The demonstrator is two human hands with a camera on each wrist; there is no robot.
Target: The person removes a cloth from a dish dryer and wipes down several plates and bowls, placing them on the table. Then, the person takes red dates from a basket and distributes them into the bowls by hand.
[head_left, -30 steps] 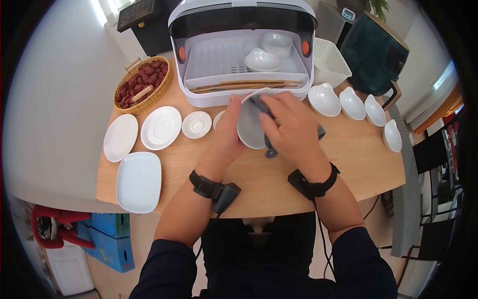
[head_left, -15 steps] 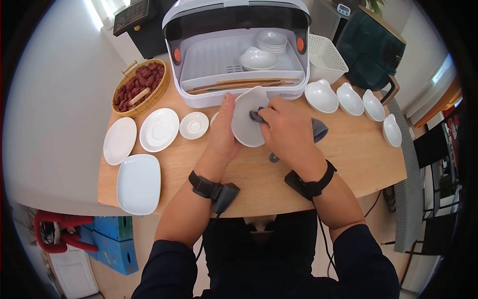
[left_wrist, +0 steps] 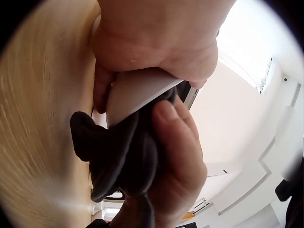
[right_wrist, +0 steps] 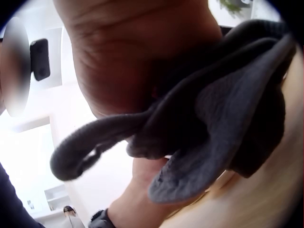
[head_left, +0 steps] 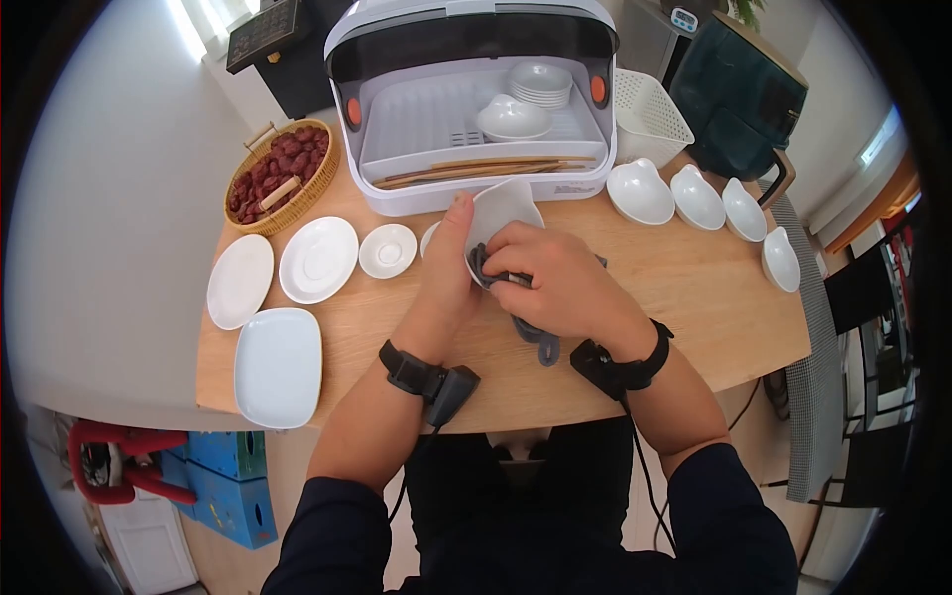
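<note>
The left hand (head_left: 443, 263) holds a white bowl (head_left: 504, 205) by its left side, thumb up along the rim, over the front of the table. A dark grey cloth (head_left: 536, 338) is gripped in the right hand (head_left: 558, 281), which presses it against the bowl's near inner edge. In the left wrist view the bowl (left_wrist: 137, 90) shows between the left hand (left_wrist: 156, 42) and the cloth (left_wrist: 128, 156), with the right thumb on the cloth. Folds of the cloth (right_wrist: 213, 118) hang below the right hand (right_wrist: 137, 52) in the right wrist view and hide its fingers.
Behind the hands stands an open dish box (head_left: 476, 203) with stacked bowls and chopsticks. Several plates (head_left: 278, 367) and a basket of dark red fruit (head_left: 283, 174) are at the left. Several white bowls (head_left: 640, 192), a white basket (head_left: 650, 119) and a green appliance (head_left: 739, 104) are at the right.
The right hand and cloth have moved down and left, from the bowl's middle to its near edge. The bowl has turned and tilted in the left hand, and the cloth's loop hangs lower.
</note>
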